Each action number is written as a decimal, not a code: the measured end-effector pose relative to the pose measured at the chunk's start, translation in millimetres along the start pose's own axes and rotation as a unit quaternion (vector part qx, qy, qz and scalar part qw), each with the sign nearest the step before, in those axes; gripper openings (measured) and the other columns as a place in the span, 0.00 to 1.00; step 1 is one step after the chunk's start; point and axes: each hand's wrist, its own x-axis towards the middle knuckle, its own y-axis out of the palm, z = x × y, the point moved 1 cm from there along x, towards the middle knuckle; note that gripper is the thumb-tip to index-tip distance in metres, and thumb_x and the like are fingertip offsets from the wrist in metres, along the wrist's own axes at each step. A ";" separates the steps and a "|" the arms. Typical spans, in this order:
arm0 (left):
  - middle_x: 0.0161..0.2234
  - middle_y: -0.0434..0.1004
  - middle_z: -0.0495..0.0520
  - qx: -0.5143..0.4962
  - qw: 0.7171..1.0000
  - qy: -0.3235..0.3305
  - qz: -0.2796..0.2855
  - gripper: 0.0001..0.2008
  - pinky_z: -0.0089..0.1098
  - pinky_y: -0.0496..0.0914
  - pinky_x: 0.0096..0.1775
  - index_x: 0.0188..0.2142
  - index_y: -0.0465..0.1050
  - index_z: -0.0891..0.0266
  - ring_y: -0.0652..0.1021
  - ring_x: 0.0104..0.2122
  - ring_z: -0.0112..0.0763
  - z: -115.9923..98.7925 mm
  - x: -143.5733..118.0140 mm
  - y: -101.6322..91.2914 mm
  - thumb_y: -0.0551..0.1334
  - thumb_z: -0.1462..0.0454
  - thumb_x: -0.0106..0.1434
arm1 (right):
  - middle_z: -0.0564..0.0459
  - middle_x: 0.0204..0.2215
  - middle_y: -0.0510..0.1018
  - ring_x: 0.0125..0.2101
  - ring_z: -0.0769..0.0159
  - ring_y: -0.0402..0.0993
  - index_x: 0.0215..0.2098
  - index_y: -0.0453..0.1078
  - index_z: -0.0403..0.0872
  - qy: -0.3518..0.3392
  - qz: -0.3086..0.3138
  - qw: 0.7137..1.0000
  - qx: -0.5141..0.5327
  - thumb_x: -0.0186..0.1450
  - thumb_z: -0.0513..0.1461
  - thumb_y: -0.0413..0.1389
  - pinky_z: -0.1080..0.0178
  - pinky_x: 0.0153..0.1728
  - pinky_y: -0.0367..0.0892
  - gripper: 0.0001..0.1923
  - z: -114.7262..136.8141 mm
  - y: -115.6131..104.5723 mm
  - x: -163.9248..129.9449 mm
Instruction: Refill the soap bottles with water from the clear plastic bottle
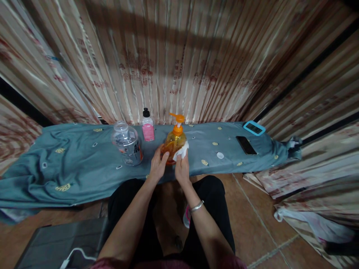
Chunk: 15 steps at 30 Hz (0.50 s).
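Note:
An orange pump bottle [175, 140] with amber liquid in it stands upright near the front edge of the cloth-covered bench. My left hand [158, 164] is wrapped against its left side. In my right hand [182, 167] is a white tissue [182, 150], pressed to the bottle's right side. Left of them stands a large clear plastic jar [127, 144], uncapped at its neck. Behind, between jar and pump bottle, is a small clear bottle [148, 127] with a pink label and black cap.
The bench's green cloth [92, 160] has pineapple prints. Toward its right end lie a black phone [246, 145] and a blue-framed digital clock [254, 128]. Curtains [168, 67] hang close behind and at both sides. A dark case [64, 243] with a white cable sits lower left.

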 end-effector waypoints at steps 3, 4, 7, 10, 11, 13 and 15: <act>0.60 0.74 0.64 -0.006 1.000 -0.002 -0.007 0.29 0.47 0.63 0.66 0.60 0.68 0.63 0.74 0.61 0.45 0.7 0.0 0.2 0.54 0.47 0.68 | 0.43 0.70 0.59 0.67 0.47 0.59 0.70 0.54 0.50 -0.040 0.000 0.999 -0.003 0.74 0.49 0.52 0.37 0.65 0.57 0.30 24.2 -6.7 20.0; 0.60 0.74 0.64 -0.008 1.000 -0.002 -0.009 0.30 0.47 0.63 0.66 0.60 0.68 0.63 0.74 0.61 0.45 0.9 0.0 0.4 0.54 0.46 0.68 | 0.42 0.71 0.56 0.70 0.49 0.54 0.72 0.49 0.50 -0.053 0.002 0.999 -0.007 0.75 0.48 0.47 0.38 0.67 0.53 0.30 31.2 -6.5 24.2; 0.58 0.75 0.65 -0.008 1.000 0.005 -0.023 0.30 0.47 0.65 0.65 0.59 0.69 0.64 0.75 0.60 0.46 1.0 -0.1 0.8 0.52 0.45 0.69 | 0.42 0.75 0.44 0.74 0.53 0.40 0.75 0.41 0.49 -0.074 0.008 0.997 -0.024 0.76 0.48 0.41 0.41 0.71 0.45 0.32 38.8 1.6 23.8; 0.56 0.77 0.64 -0.003 0.999 0.018 -0.028 0.27 0.48 0.65 0.64 0.56 0.71 0.63 0.75 0.58 0.46 0.7 0.3 1.1 0.53 0.47 0.69 | 0.42 0.75 0.43 0.73 0.44 0.42 0.74 0.45 0.50 -0.050 -0.002 0.998 -0.035 0.74 0.48 0.50 0.35 0.69 0.47 0.34 23.0 15.8 6.5; 0.56 0.77 0.64 -0.001 0.999 0.021 -0.027 0.26 0.48 0.65 0.64 0.56 0.72 0.63 0.75 0.58 0.46 1.0 0.6 1.2 0.53 0.48 0.69 | 0.43 0.74 0.48 0.71 0.42 0.48 0.72 0.49 0.51 -0.034 -0.008 0.999 -0.037 0.72 0.48 0.54 0.33 0.67 0.50 0.34 14.4 20.1 -1.2; 0.54 0.77 0.63 0.003 0.999 0.024 -0.025 0.25 0.47 0.66 0.64 0.54 0.73 0.62 0.76 0.57 0.45 2.4 1.1 1.8 0.55 0.49 0.68 | 0.44 0.70 0.57 0.67 0.45 0.58 0.68 0.58 0.51 -0.005 -0.008 0.999 -0.039 0.71 0.47 0.58 0.35 0.64 0.57 0.31 -3.6 26.2 -16.3; 0.53 0.77 0.62 0.002 0.999 0.024 -0.021 0.23 0.48 0.67 0.63 0.54 0.74 0.61 0.76 0.56 0.45 4.5 1.4 3.7 0.59 0.50 0.67 | 0.44 0.67 0.63 0.63 0.48 0.65 0.65 0.62 0.50 0.013 0.007 0.999 -0.039 0.70 0.47 0.59 0.38 0.61 0.63 0.28 -18.8 27.4 -27.9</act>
